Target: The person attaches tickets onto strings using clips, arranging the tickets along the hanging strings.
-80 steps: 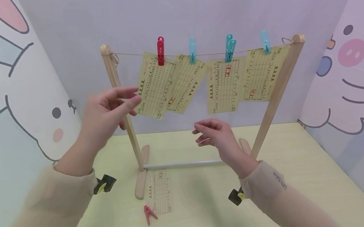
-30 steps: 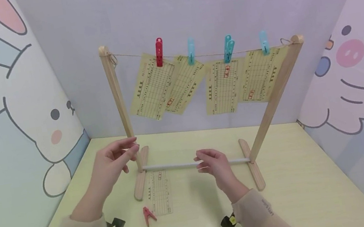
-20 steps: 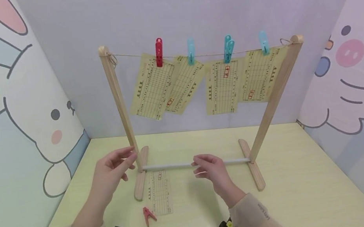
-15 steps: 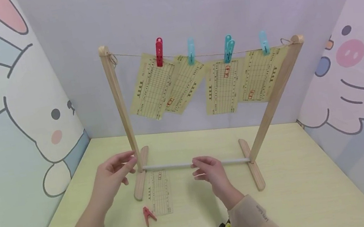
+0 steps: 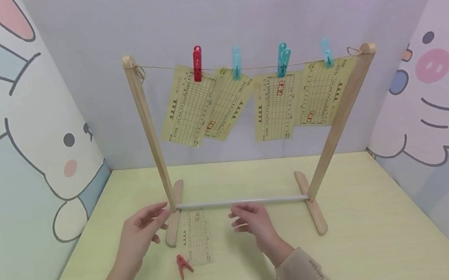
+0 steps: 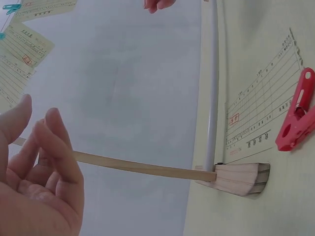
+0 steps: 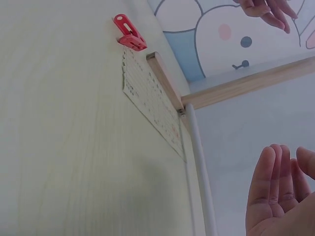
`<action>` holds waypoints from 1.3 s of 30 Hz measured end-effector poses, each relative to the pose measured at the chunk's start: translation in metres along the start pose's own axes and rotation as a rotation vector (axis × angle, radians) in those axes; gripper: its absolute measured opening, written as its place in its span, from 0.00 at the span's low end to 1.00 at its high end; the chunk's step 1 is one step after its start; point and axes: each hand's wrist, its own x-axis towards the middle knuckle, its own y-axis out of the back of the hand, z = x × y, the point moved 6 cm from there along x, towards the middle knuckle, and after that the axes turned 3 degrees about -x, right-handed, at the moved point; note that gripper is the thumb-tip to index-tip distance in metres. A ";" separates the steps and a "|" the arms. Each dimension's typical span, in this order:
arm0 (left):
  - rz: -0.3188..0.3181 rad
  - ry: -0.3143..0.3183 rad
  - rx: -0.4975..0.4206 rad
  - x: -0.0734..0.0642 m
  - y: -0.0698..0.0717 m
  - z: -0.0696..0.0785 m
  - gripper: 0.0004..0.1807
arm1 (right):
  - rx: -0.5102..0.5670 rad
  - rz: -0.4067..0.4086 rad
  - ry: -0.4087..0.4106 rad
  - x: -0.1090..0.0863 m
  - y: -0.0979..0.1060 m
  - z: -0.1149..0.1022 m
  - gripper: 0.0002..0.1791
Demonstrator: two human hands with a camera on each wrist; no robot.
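Observation:
My left hand [image 5: 139, 231] hovers beside the foot of the left post, its fingers loosely bent and holding nothing. To the right, my right hand [image 5: 252, 223] hangs in the air in front of the white crossbar [image 5: 217, 204], also with relaxed fingers around nothing. Between and below the hands a printed paper slip [image 5: 198, 242] lies flat on the table. A red clothespin [image 5: 183, 266] rests by the slip's lower left corner; in the left wrist view that clothespin [image 6: 298, 115] appears close at the right edge.
A string between two wooden posts [image 5: 146, 123] carries several printed slips [image 5: 275, 107]. A red clothespin [image 5: 197, 64] holds the leftmost; blue and teal clothespins [image 5: 284, 59] hold the others. The right post's foot [image 5: 311, 204] stands on the table. Cartoon-printed walls close both sides.
Both hands have come down from near the hanging slips to low over the table. The right hand has also drifted left. The slips, the clothespins and the rack stay as they were.

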 end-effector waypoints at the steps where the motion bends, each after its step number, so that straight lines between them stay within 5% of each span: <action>1: 0.002 0.008 0.003 0.000 0.000 -0.003 0.25 | 0.000 -0.003 0.000 0.000 -0.001 0.001 0.20; 31: 0.017 0.293 -0.049 -0.024 -0.009 -0.071 0.28 | -0.122 -0.007 -0.028 -0.002 -0.029 0.031 0.18; 39: 0.023 0.329 -0.043 -0.029 -0.014 -0.086 0.26 | -0.207 0.025 -0.054 -0.001 -0.038 0.045 0.15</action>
